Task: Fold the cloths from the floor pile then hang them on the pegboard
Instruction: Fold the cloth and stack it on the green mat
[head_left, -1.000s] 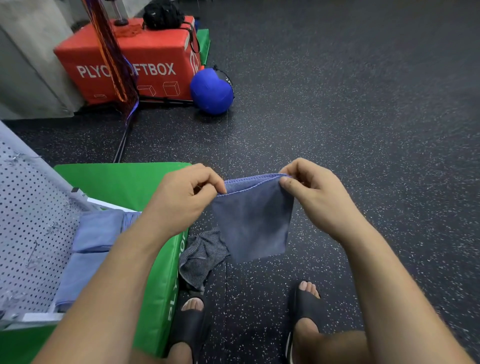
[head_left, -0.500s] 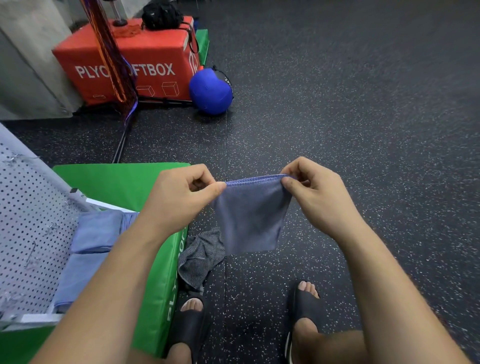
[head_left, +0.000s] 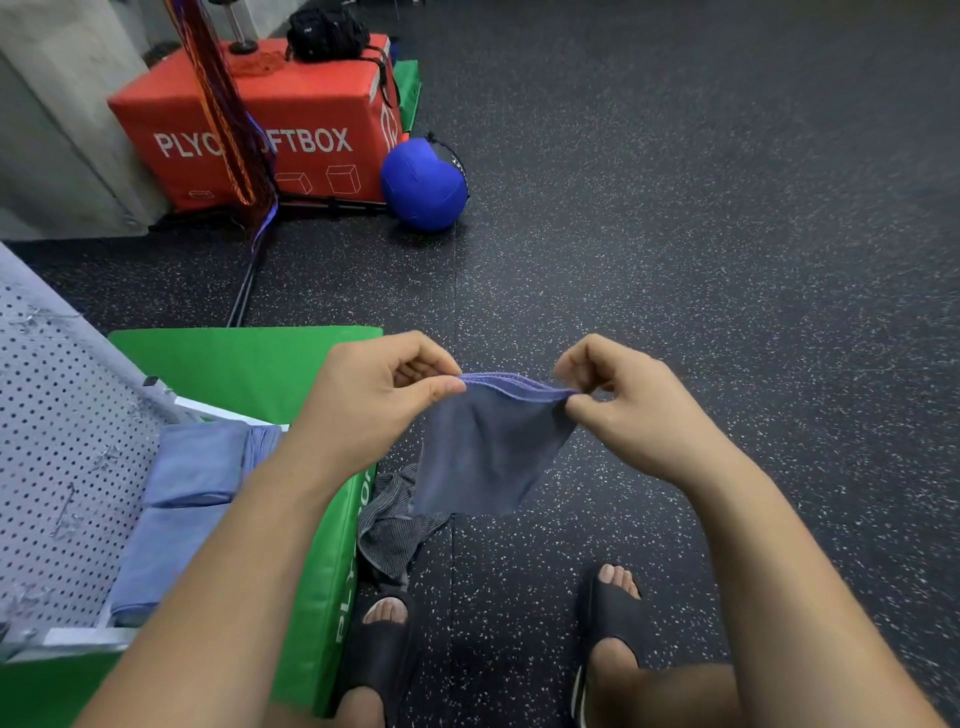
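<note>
Holding: we are gripping the blue cloth (head_left: 483, 452) by its top hem in the middle of the frame, above the speckled floor (head_left: 727, 260) and clear of it.
Left hand: our left hand (head_left: 374, 395) is pinching the hem's left end between thumb and forefinger, with the other fingers curling in.
Right hand: our right hand (head_left: 639, 410) is pinching the hem's right end the same way and grasping nothing else.
Cloth's lie: the stitched hem is running left to right between the two pinches and sagging a little. The seemingly doubled body is hanging toward the bottom of the frame.
Floor pile: a dark striped cloth (head_left: 389, 525) is lying crumpled just below the hanging one, beside the green mat (head_left: 244, 364) and near our left sandal (head_left: 379, 654).
Pegboard: the white pegboard (head_left: 67, 457) is sitting at the lower left of the frame, with folded blue cloths (head_left: 192, 467) resting against it.
Relation we are watching: the pegboard is lying left of and below both hands, so our left hand is the nearer one. The hem's long axis is pointing roughly toward it.
Step, as we are judging it: we are probably mid-fold, with another fold or the carry leftward coming.
Risk: we are guessing a loosened pinch would let the layers slide apart.
</note>
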